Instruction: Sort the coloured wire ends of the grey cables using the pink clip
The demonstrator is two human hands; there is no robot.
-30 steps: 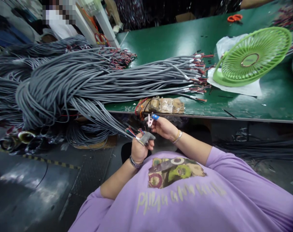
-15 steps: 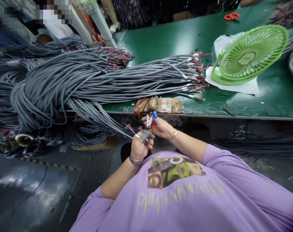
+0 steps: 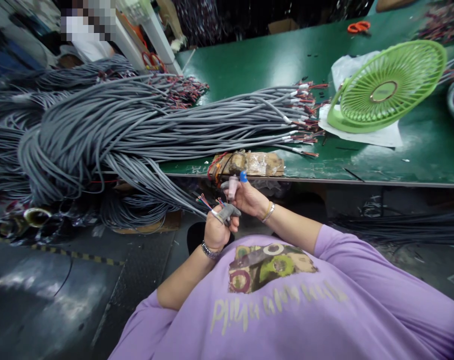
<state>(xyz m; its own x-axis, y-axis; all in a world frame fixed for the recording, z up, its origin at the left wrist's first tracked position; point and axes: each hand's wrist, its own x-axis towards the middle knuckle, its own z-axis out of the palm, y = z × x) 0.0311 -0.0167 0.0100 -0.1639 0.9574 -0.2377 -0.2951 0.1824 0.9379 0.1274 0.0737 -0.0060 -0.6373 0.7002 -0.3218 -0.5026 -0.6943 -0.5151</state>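
My left hand (image 3: 218, 227) is closed around the ends of grey cables (image 3: 191, 202), with grey coverings on some of its fingers. Thin coloured wires (image 3: 205, 201) fan out above that hand from the stripped cable ends. Just to the right and slightly higher, my right hand (image 3: 248, 198) has its fingers drawn together close to the wires. One of its digits wears a blue cover (image 3: 243, 176), another a pale pink one (image 3: 233, 188). Whatever lies between the right fingertips is too small to make out.
A large bundle of grey cables (image 3: 197, 125) covers the left of the green table (image 3: 249, 60). A wooden block (image 3: 266, 164) with tape and wires sits at its front edge. A green fan (image 3: 388, 92) and orange-handled scissors (image 3: 359, 27) are on the right. A person (image 3: 86, 37) is at far left.
The right fingers have turned a little beside the wires, so the pink cover shows more fully. The left hand has shifted very slightly right, still gripping the cables.
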